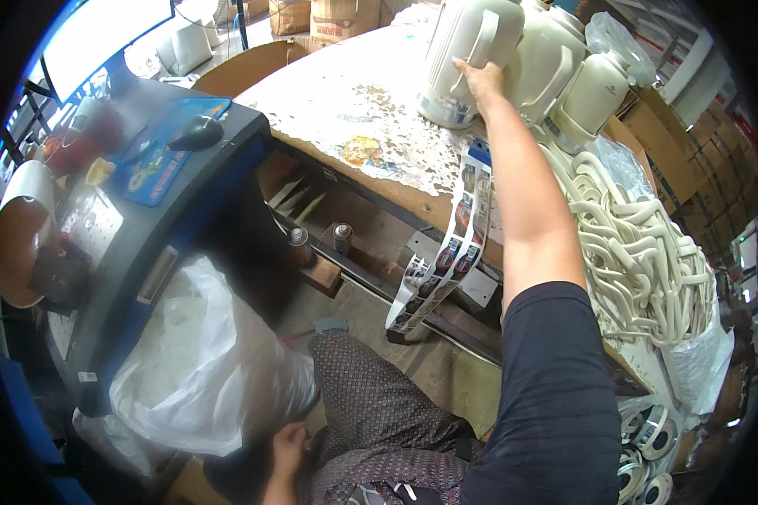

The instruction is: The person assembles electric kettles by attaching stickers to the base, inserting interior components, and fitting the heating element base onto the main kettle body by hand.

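Observation:
At the far side of the worktable, my right hand (483, 82) is closed round the handle of a cream vacuum jug (451, 63). That jug stands upright with ribbed sides and a shiny band near its base. Just right of it is a second cream jug (549, 63), and beyond that a smaller cream jug (592, 94). Low by my lap, my left hand (288, 446) has its fingers curled, with nothing visible in them. Beside it bulges a white plastic bag (210, 362).
A strip of printed stickers (459, 240) hangs over the table edge (345, 156). Many loose cream handles (640, 252) are heaped at the right, above tape rolls (653, 433). A dark desk (181, 181) with a mouse (197, 133) stands left. Two small bottles (342, 238) sit under the table.

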Action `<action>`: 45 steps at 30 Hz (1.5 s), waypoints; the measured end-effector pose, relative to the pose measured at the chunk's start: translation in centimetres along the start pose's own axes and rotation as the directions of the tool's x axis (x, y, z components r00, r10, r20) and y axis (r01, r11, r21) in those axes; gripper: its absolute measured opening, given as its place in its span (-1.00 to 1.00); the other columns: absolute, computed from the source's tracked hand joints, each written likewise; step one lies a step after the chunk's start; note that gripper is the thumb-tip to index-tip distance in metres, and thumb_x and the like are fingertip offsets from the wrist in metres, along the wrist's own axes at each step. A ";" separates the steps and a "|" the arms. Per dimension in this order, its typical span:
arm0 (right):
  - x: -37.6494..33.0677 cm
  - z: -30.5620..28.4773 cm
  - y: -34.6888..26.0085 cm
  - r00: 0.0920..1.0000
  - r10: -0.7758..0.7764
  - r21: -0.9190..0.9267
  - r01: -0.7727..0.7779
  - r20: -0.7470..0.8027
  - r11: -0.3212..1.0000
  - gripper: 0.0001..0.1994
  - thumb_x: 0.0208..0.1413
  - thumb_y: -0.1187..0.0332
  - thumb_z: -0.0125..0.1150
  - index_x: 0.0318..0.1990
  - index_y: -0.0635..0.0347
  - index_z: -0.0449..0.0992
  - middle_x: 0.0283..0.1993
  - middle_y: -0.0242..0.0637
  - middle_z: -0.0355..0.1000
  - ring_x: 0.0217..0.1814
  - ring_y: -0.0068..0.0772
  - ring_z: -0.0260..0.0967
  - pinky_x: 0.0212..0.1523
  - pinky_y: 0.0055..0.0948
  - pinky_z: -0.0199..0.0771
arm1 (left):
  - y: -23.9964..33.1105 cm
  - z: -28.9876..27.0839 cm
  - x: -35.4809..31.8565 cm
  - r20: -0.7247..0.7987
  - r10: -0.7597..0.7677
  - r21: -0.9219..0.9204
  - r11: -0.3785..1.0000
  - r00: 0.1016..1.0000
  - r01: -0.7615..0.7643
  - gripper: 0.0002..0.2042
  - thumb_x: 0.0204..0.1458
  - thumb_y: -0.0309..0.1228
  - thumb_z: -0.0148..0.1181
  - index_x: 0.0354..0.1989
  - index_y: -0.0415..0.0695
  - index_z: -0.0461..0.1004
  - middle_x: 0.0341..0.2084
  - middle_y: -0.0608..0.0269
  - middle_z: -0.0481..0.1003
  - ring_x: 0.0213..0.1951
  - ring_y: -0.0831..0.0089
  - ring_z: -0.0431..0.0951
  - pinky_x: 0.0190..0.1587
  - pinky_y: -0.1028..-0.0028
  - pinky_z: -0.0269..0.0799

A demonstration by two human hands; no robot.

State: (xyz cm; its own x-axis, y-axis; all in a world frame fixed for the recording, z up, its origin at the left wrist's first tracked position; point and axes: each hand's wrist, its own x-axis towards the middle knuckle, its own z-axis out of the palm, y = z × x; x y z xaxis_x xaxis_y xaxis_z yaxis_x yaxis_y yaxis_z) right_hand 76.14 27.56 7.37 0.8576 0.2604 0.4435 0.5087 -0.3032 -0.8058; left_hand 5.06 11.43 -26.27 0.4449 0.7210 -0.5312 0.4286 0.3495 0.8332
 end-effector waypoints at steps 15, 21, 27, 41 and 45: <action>-12.0 -10.3 14.3 0.823 -0.345 -0.463 0.547 0.452 0.698 -0.75 0.07 0.13 0.21 -0.14 -0.08 0.66 -0.17 -0.41 0.40 -0.01 -0.26 0.25 0.04 -0.26 0.16 | -0.1 1.1 1.3 0.210 0.294 0.525 0.771 0.933 -0.361 -0.81 0.12 -0.48 0.17 -0.15 -0.31 0.55 -0.35 0.19 0.60 -0.27 0.49 0.55 -0.15 0.49 0.41; -11.1 -11.3 12.8 0.859 -0.077 -0.613 0.421 0.507 0.668 -0.65 0.03 -0.08 0.24 -0.05 -0.29 0.64 -0.23 -0.35 0.47 -0.05 -0.23 0.33 -0.01 -0.27 0.19 | 1.9 1.6 1.0 0.036 0.039 0.344 0.938 0.999 -0.049 -0.81 0.10 -0.49 0.18 -0.14 -0.29 0.56 -0.37 0.20 0.60 -0.30 0.51 0.54 -0.18 0.49 0.42; -11.2 -10.9 14.1 0.879 -0.026 -0.463 0.276 0.476 0.842 -0.62 -0.05 -0.10 0.31 -0.07 -0.30 0.65 -0.21 -0.29 0.57 -0.08 -0.23 0.51 -0.08 -0.27 0.41 | 0.2 1.3 1.0 0.042 0.019 0.337 0.941 0.999 -0.032 -0.80 0.11 -0.48 0.19 -0.14 -0.29 0.55 -0.39 0.22 0.59 -0.32 0.51 0.54 -0.19 0.49 0.42; -10.3 -9.1 12.6 0.967 -0.010 -0.698 0.192 0.256 0.690 -0.81 -0.05 0.26 0.28 -0.24 -0.10 0.66 -0.33 -0.39 0.61 -0.20 -0.36 0.55 -0.04 -0.25 0.41 | 2.9 2.0 0.2 0.141 0.217 0.438 0.861 0.966 -0.257 -0.79 0.11 -0.43 0.19 -0.14 -0.29 0.54 -0.37 0.14 0.59 -0.29 0.46 0.56 -0.17 0.45 0.43; -13.6 -8.9 12.9 0.921 -0.279 -0.736 0.386 0.273 0.555 -0.80 -0.03 0.24 0.27 -0.21 -0.13 0.66 -0.13 -0.40 0.48 0.07 -0.29 0.34 0.11 -0.09 0.22 | 6.4 2.7 -2.8 0.181 0.448 0.597 0.658 0.876 -0.459 -0.78 0.09 -0.42 0.20 -0.14 -0.27 0.56 -0.33 0.09 0.61 -0.25 0.41 0.59 -0.14 0.42 0.45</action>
State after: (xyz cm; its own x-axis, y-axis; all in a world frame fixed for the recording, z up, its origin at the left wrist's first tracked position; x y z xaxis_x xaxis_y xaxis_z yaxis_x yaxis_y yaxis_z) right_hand 71.66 11.93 -5.55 0.6273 0.5745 0.5258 0.6694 -0.7428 0.0130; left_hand 8.71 10.02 -19.89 0.7235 0.6798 -0.1201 0.5472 -0.4587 0.7001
